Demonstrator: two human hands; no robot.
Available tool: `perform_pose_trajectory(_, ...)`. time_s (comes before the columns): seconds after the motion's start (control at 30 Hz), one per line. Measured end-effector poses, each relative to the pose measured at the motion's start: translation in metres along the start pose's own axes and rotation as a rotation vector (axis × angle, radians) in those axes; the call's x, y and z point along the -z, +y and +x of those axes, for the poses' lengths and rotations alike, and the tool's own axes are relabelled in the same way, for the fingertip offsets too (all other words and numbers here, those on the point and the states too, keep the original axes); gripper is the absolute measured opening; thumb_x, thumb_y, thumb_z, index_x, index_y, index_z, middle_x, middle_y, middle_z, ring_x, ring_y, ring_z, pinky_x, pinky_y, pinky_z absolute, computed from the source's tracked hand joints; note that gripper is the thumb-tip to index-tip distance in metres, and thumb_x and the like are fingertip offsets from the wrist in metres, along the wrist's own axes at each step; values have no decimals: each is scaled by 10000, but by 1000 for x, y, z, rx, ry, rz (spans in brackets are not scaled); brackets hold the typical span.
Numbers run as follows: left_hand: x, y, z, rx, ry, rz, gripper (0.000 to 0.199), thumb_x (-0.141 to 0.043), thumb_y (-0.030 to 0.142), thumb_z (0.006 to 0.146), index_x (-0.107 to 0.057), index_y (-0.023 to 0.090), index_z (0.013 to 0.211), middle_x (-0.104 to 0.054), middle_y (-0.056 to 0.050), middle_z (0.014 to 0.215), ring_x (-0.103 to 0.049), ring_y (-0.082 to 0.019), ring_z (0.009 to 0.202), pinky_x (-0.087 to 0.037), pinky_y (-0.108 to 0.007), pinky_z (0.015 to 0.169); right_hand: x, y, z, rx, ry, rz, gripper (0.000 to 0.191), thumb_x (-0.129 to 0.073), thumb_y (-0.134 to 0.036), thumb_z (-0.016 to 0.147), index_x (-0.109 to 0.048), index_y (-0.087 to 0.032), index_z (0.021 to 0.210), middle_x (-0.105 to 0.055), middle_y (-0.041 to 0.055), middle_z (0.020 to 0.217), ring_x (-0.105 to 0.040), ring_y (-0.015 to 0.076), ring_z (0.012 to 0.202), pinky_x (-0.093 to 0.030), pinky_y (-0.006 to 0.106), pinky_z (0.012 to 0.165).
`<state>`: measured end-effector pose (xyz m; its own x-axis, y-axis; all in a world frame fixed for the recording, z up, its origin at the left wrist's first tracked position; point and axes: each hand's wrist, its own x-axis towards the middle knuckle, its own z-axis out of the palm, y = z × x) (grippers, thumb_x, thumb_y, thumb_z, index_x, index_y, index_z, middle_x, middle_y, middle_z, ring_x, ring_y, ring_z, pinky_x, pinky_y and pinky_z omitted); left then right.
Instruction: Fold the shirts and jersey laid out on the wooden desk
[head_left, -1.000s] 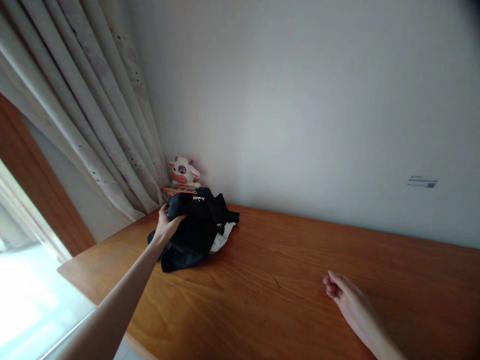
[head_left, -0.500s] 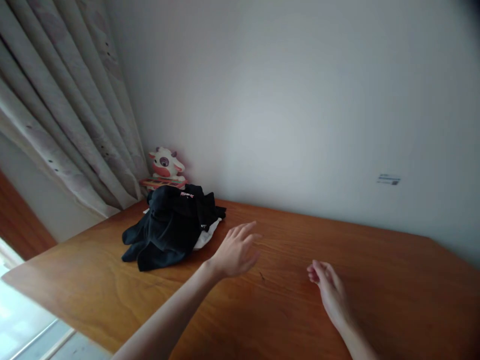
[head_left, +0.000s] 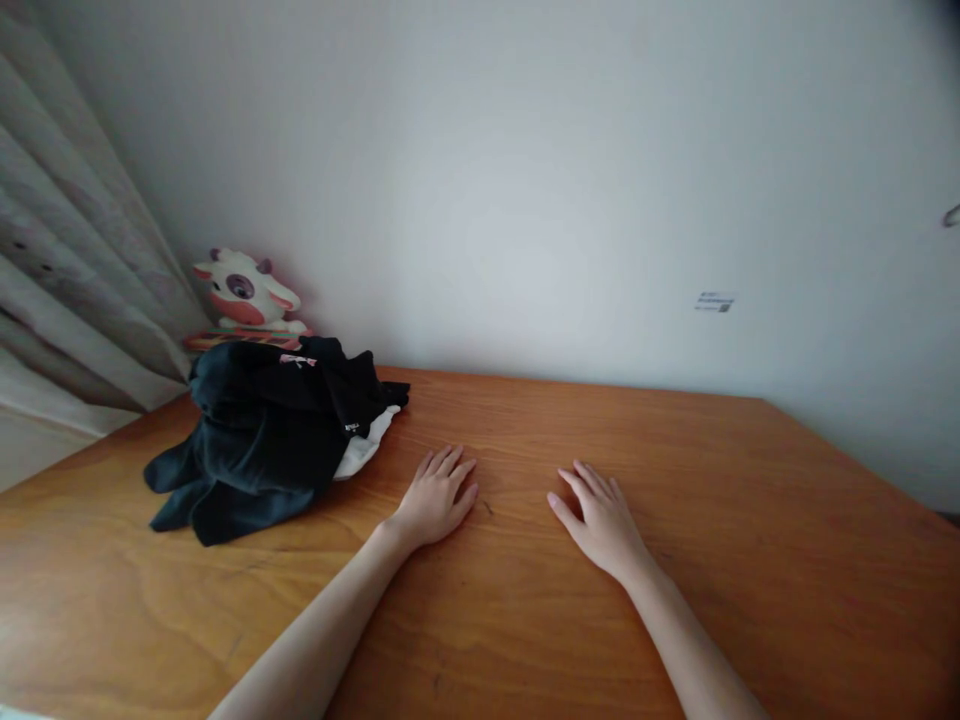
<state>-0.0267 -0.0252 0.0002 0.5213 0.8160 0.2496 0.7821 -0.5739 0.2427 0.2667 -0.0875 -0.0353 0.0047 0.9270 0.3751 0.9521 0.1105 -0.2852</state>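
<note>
My left hand (head_left: 436, 497) lies palm down on the brown wooden table (head_left: 525, 620), its fingers spread and nothing in them. Across a short gap, my right hand (head_left: 600, 518) rests on the same surface, also open with fingers apart and holding nothing. To the left of my left hand is a crumpled heap of black clothing (head_left: 262, 430) with a small pink bow print. A piece of white cloth (head_left: 366, 448) sticks out from under its right side. Neither hand touches the heap.
Behind the clothing sits a cow figure (head_left: 247, 292) on a red, striped object (head_left: 247, 338). A pale curtain (head_left: 67, 250) hangs at the left. The white wall (head_left: 525, 200) behind the table bears a small label (head_left: 714, 302).
Both hands have come down flat onto the table, and the curled fingers of my right hand have spread. The camera view has turned to the right, so the clothing appears further left.
</note>
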Motion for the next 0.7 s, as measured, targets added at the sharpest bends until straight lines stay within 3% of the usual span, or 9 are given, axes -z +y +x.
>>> perform_pose_trajectory(0.1,-2,1,-1,-2,10,-17,451,-481,403,981,-593,206,1371,-491,-145,1534,-394,-316,1456,-278,-524,1211,4,-6,4,2,52,-56,410,-459,-474,966,-662,-212,1208,-612,172,1379,-554,346,1282,-368,595,1068)
perform_pose_trajectory(0.23,-1,1,-2,7,18,-18,444,-481,397,981,-599,200,1361,-491,-146,1534,-406,-318,1447,-288,-528,1205,13,-20,17,12,93,-190,262,-477,-346,942,-684,-199,1005,-713,147,1085,-651,290,998,-465,436,904)
perform_pose_trajectory(0.37,1,2,-1,-7,8,-4,438,-479,393,984,-604,192,1353,-503,-152,1523,-424,-312,1435,-291,-531,1203,14,-25,35,-65,128,-318,189,-488,-286,915,-648,-203,858,-679,122,858,-618,270,819,-436,364,708)
perform_pose_trajectory(0.5,1,1,-1,-7,13,-2,430,-486,401,983,-603,207,1349,-507,-141,1522,-422,-301,1438,-288,-526,1206,7,-17,41,-178,255,-242,201,-503,-264,893,-640,-175,1010,-689,131,935,-617,275,863,-427,361,732)
perform_pose_trajectory(0.6,-1,0,-1,-8,11,-5,437,-473,400,987,-598,197,1353,-494,-149,1530,-407,-310,1446,-287,-530,1205,10,-15,35,-67,305,-140,305,-496,-327,924,-603,-155,1152,-692,146,1049,-609,286,958,-432,383,844)
perform_pose_trajectory(0.7,0,2,-1,-8,-2,-13,440,-473,391,984,-593,188,1356,-497,-161,1522,-411,-320,1440,-284,-544,1201,15,-21,27,-16,330,-165,477,-533,-479,926,-560,-160,1280,-671,169,1175,-578,330,1070,-380,477,978)
